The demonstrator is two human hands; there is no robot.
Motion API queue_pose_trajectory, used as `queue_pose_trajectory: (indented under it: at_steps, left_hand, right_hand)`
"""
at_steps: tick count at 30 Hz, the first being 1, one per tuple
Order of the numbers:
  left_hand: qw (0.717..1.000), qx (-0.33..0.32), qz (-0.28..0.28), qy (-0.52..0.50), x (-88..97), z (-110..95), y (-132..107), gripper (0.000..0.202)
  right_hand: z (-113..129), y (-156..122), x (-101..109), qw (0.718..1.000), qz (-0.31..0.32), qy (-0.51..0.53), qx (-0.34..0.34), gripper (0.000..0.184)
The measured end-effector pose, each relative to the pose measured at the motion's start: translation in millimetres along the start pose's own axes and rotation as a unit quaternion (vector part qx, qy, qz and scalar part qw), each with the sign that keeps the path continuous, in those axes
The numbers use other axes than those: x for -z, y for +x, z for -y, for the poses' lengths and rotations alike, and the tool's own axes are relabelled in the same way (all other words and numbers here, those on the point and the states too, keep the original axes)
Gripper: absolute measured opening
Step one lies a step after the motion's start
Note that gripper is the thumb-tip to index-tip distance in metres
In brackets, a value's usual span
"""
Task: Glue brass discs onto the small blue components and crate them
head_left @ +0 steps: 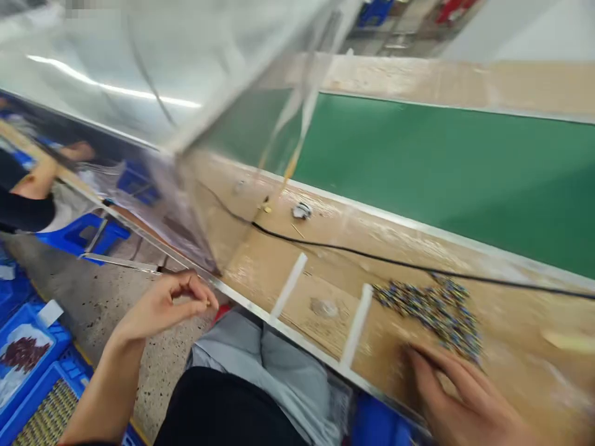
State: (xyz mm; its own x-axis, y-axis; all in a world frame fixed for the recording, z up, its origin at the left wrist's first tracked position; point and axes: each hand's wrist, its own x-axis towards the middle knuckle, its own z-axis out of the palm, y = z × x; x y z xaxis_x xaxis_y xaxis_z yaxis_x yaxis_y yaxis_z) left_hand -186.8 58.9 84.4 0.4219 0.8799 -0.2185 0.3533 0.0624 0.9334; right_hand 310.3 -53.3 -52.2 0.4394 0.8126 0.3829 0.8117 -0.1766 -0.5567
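My left hand hovers off the bench's front edge, over the floor, its fingers curled and its thumb pressed to the fingertips; anything pinched there is too small to see. My right hand lies on the wooden bench top at the lower right, fingers stretched out and touching the near edge of a heap of small multicoloured parts. Two white strips are fixed to the bench left of the heap. A small clear patch lies between them.
A black cable runs across the bench. Behind it lies a green conveyor belt. A tilted clear sheet fills the upper left. Blue bins with small parts stand on the floor. Another person's arm shows at the far left. A small metal part lies near the belt.
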Motion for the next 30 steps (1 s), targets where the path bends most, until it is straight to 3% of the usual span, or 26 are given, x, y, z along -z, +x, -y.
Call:
queue_pose_trajectory:
  at_steps: [2,5,8,11,16,22,30]
  left_hand:
    - [0.993,0.046,0.082,-0.069,-34.6,9,2,0.015]
    - [0.980,0.081,0.119,-0.135,-89.2,29,22,0.009]
    - [0.969,0.076,0.098,-0.214,-135.2,46,50,0.017]
    - [0.967,0.062,0.038,-0.245,-163.5,53,70,0.021]
    - [0.960,0.052,-0.019,-0.274,-181.9,58,81,0.029]
    - [0.962,0.033,-0.014,-0.271,-184.8,65,76,0.026]
    - [0.959,0.040,0.001,-0.279,-183.8,64,75,0.033]
  right_hand:
    - [1,-9,0,0.998,-0.015,0.053,0.021,0.042]
    - [21,-13,-4,0.991,-0.025,0.133,-0.011,0.022]
    - [50,-15,-12,0.982,-0.004,0.188,-0.012,0.010]
    - [73,-16,-20,0.978,0.006,0.207,0.005,0.012]
    - [86,-8,-33,0.983,0.000,0.177,0.053,0.011]
    - [91,-2,-40,0.984,0.013,0.130,0.122,0.016]
    - [90,-3,-41,0.985,0.019,0.093,0.142,0.016]
